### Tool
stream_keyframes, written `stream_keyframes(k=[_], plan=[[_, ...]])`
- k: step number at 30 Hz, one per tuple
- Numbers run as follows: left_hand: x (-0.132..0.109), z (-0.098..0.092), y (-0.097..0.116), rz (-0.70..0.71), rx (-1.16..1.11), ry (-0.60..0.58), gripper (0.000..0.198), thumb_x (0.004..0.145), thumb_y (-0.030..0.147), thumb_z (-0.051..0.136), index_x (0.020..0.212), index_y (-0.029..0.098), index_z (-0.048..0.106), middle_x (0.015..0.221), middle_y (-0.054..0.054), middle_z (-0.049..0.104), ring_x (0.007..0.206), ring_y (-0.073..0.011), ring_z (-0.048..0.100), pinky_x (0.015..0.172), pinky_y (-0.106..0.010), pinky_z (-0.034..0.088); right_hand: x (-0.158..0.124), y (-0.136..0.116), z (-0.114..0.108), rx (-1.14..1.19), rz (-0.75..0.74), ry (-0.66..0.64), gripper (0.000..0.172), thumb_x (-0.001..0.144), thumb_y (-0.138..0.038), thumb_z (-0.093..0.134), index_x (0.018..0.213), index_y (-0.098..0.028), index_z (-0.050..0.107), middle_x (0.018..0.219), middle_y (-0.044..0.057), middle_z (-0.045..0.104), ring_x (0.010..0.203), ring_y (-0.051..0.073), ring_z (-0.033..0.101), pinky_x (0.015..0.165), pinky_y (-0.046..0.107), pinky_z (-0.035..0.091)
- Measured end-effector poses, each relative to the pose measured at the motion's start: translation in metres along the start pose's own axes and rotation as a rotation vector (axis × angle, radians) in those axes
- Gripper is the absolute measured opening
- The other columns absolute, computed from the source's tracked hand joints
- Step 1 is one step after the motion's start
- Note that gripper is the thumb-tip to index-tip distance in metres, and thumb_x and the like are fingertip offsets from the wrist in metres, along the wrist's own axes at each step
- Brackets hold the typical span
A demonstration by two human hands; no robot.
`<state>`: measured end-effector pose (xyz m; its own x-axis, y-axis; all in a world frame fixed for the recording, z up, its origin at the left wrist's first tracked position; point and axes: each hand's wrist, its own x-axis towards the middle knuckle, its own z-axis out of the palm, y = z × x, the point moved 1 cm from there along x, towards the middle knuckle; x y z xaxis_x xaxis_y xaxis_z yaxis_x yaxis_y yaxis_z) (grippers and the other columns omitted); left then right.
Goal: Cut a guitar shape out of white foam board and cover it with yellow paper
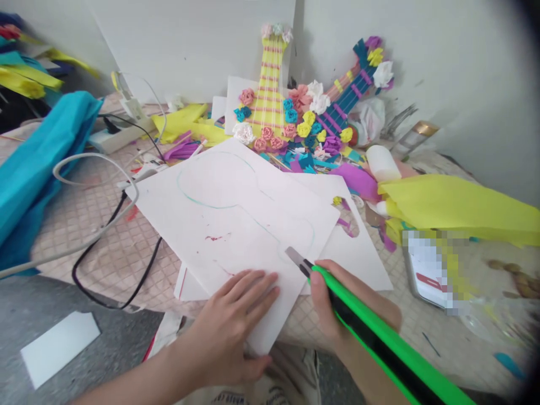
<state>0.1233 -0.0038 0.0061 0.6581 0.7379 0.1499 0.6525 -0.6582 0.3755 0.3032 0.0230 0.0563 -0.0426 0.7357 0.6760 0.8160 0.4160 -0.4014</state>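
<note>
A white board [219, 236] lies at an angle on the table, with a guitar-like outline drawn on it in thin green line. My left hand [236, 320] rests flat on its near edge, fingers stretched out and thumb apart. In my right hand [354, 309] is a green and black utility knife [375, 343], its short blade pointing up and left. The blade tip is at the narrow end of the outline; whether it touches the board I cannot tell. Another white sheet [363, 264] with a cut-out hole lies partly under the board.
Two paper guitars, one yellow [270, 90] and one blue [354, 95], lean at the back among paper scraps. Cables [101, 236] and blue crepe paper [37, 174] lie left. Yellow crepe paper [459, 202] and a phone [426, 270] are right. A white offcut [61, 349] lies on the floor.
</note>
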Motion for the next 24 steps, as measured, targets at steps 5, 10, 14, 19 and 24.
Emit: stream_keyframes(k=[5,10,14,19,24], plan=[[-0.005,0.003,0.006,0.063,-0.012,0.008,0.08,0.065,0.033,0.06,0.137,0.008,0.036,0.146,-0.014,0.033,0.134,-0.0314,0.029,0.109,-0.049,0.028,0.004,0.012,-0.005,0.076,0.191,-0.04,0.013,0.081,-0.029,0.059,0.084,-0.018,0.066,0.067,0.003,0.069,0.057,0.016,0.064,0.056,0.027,0.052],[-0.023,-0.001,0.008,0.139,-0.014,0.017,0.08,0.075,0.056,0.057,0.141,0.016,0.032,0.142,-0.01,0.041,0.131,-0.0296,0.036,0.11,-0.049,0.026,0.005,0.055,0.005,0.186,0.532,-0.032,0.027,0.078,-0.042,0.06,0.085,-0.018,0.068,0.066,0.003,0.068,0.058,0.018,0.064,0.054,0.028,0.05],[-0.048,-0.002,-0.015,-0.296,0.071,0.343,0.072,0.083,0.045,0.053,0.145,0.024,0.022,0.148,-0.01,0.029,0.135,-0.0339,0.026,0.109,-0.057,0.021,-0.002,0.084,0.008,0.297,0.742,0.013,0.033,0.076,-0.046,0.062,0.089,-0.016,0.068,0.06,0.001,0.064,0.059,0.019,0.063,0.057,0.03,0.049],[-0.054,-0.004,-0.051,-0.729,-0.198,0.498,0.076,0.085,0.044,0.052,0.146,0.027,0.012,0.148,-0.011,0.027,0.134,-0.0334,0.028,0.106,-0.057,0.026,-0.02,0.098,0.009,0.342,0.782,0.127,0.03,0.077,-0.045,0.061,0.07,-0.016,0.063,0.059,0.001,0.061,0.062,0.02,0.06,0.062,0.033,0.046],[-0.033,-0.016,-0.061,-0.83,-0.657,0.738,0.079,0.076,0.041,0.065,0.142,0.029,0.023,0.149,-0.009,0.027,0.131,-0.0284,0.035,0.102,-0.046,0.037,-0.029,0.098,0.001,0.4,0.684,0.089,0.037,0.08,-0.044,0.055,0.054,-0.019,0.052,0.059,0.002,0.057,0.064,0.02,0.058,0.058,0.032,0.045]])
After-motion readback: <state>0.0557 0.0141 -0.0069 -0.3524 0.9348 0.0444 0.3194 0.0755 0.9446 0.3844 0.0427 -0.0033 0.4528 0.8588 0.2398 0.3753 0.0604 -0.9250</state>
